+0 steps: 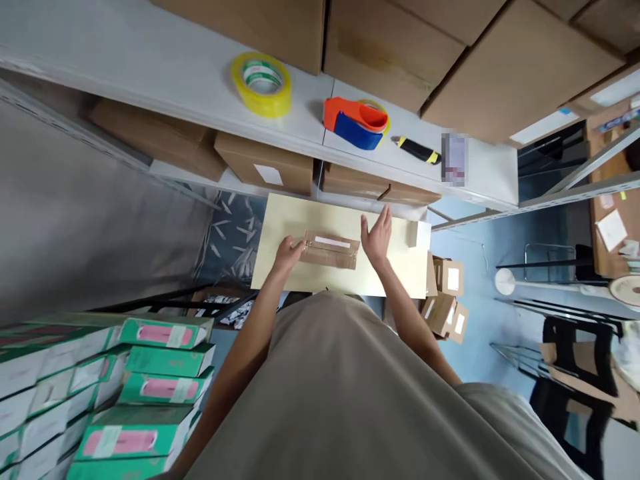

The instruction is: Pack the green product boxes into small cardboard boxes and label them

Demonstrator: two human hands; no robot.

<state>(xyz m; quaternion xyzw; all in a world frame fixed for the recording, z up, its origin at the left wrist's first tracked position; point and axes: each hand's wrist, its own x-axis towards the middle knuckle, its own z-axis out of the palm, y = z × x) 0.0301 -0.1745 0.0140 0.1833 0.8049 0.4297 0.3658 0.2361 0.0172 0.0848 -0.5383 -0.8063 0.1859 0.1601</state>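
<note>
A small brown cardboard box (330,257) wrapped in clear tape lies on the pale yellow tabletop (280,217), with a white strip along its upper face. At the box's left end, my left hand (289,253) is closed, its thumb and fingers gripping the edge. My right hand (377,235) is held apart from the box, just past its right end, with fingers stretched out and thumb spread. Nothing is in that hand. A small white box (420,234) stands at the right end of the tabletop.
On the grey shelf (165,73) lie a yellow tape roll (261,85), an orange and blue tape dispenser (356,123) and a utility knife (417,151). Large cartons (395,53) fill its back. Green and white boxes (165,360) are stacked at lower left; small cartons (445,307) sit right of the table.
</note>
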